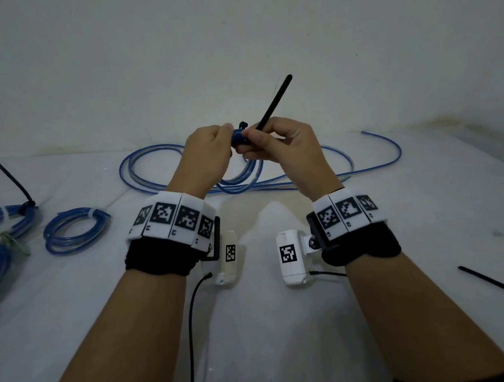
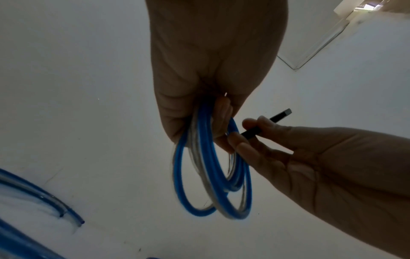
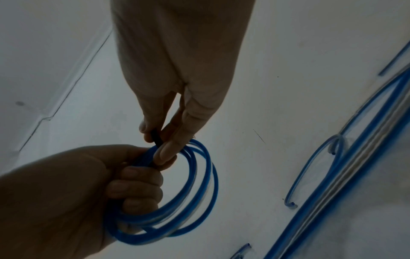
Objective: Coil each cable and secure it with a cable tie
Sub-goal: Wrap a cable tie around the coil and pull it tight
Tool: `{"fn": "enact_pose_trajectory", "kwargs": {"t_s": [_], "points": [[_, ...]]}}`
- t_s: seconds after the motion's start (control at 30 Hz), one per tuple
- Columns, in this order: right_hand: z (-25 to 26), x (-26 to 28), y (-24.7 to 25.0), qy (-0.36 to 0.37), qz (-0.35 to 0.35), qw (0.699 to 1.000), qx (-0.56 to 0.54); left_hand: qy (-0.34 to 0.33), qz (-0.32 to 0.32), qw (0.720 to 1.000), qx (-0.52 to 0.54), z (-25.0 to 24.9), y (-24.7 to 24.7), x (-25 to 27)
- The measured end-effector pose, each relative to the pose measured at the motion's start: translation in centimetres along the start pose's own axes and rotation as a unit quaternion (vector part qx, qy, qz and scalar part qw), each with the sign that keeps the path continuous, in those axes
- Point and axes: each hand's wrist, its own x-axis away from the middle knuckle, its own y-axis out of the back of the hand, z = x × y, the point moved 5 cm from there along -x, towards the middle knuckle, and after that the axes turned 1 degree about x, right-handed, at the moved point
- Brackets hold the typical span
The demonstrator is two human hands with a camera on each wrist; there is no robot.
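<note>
Blue coiled cable (image 2: 210,171) hangs gripped in the left hand (image 1: 209,155); right hand (image 1: 286,149) pinches a black cable tie (image 1: 274,102).

Wall (image 1: 234,43): plain, pale grey-white, faint stains along its base.
Work surface (image 1: 269,324): white, slightly creased, meets the wall at the far edge.
Light: dim, even, soft shadows.
Ceiling corner (image 2: 346,22): pale, seamed edges.

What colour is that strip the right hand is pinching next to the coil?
Black. The cable tie sticks up clearly from the right hand in the head view.
</note>
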Motion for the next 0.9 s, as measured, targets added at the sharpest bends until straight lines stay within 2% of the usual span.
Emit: {"fn": "enact_pose_trajectory", "kwargs": {"t_s": [0.3,0.47,0.63,0.77,0.9], "points": [[-0.3,0.1,-0.7,-0.037,0.01,0.998,-0.055,-0.032,-0.013,0.999,0.026,-0.2,0.9,-0.1],[-0.1,0.0,-0.2,-0.017,-0.024,0.998,-0.052,-0.04,-0.024,0.999,0.016,0.1,1.1,-0.1],[-0.4,0.1,-0.4,-0.041,-0.039,0.992,-0.115,-0.065,-0.061,0.996,0.018,0.2,1.6,-0.4],[-0.5,0.1,-0.5,-0.063,-0.044,0.99,-0.115,-0.093,-0.092,0.991,0.031,-0.2,2.1,-0.2],[-0.6,0.0,-0.4,-0.08,-0.038,0.992,-0.085,-0.124,-0.095,0.987,0.04,-0.6,2.3,0.1]]}}
